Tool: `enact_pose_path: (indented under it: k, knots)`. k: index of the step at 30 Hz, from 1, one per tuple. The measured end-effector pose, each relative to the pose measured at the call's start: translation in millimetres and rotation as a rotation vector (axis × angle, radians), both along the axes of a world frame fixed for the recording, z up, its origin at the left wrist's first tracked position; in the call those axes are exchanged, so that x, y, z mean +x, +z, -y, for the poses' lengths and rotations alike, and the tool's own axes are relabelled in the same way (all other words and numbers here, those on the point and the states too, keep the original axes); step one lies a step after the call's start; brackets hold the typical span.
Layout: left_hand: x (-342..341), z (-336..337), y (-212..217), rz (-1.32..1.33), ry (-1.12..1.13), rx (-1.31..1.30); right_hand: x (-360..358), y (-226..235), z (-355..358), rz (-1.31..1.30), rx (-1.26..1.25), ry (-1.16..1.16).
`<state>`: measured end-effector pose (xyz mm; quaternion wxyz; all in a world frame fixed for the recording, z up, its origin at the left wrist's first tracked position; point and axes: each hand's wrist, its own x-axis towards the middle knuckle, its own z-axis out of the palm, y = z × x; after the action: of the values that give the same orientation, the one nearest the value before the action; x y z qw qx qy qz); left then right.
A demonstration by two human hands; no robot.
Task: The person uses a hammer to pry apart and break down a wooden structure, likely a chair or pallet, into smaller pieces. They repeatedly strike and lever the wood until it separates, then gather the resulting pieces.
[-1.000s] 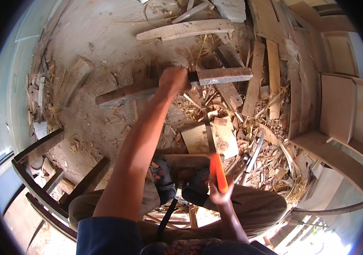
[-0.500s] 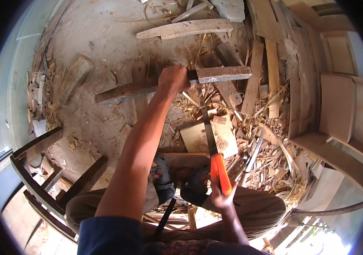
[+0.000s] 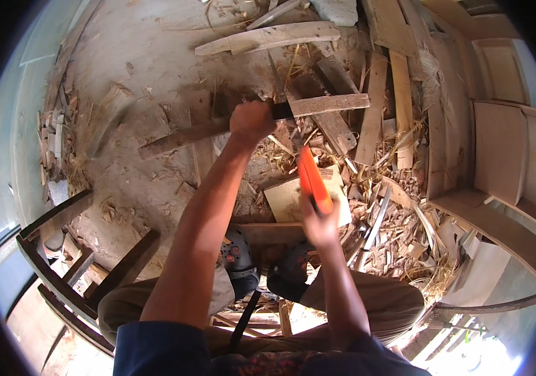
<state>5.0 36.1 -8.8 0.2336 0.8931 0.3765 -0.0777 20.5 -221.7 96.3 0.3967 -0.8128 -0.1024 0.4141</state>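
My left hand [image 3: 253,119] is closed around a long wooden bar [image 3: 334,104] and presses it down, just left of a dark section on the wood. In my right hand [image 3: 320,219] is the orange handle of a hand saw [image 3: 313,180]. The saw's dark blade crosses the bar right beside my left hand, and its far end sticks out beyond the wood. A square pale board [image 3: 280,199] lies on the floor under the saw handle.
A curved timber piece [image 3: 271,37] lies farther off. Planks [image 3: 373,106] and a heap of wood chips [image 3: 399,232] spread to the right, with a long blade [image 3: 378,219] on them. A dark wooden frame [image 3: 55,269] stands at the left. My shoes [image 3: 238,263] are close below.
My right hand has pushed the saw forward, away from my body, so the handle is now close to the bar. My left hand stays on the bar, which has shifted very little.
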Motion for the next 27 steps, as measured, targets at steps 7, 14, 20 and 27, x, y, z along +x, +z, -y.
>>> enact_pose_path:
  k: [7,14,20,27]
  knots:
    - [-2,-4,15,0.010,-0.057,0.027,-53,17,108,0.189,0.284,0.036]
    - [15,5,17,0.003,-0.027,0.016,4,-25,-11,0.113,0.316,-0.032]
    - [-6,5,2,0.033,-0.026,0.089,-58,9,114,0.229,0.240,0.060]
    - [-20,38,-12,0.183,-0.060,0.303,-61,60,154,0.310,0.186,0.124]
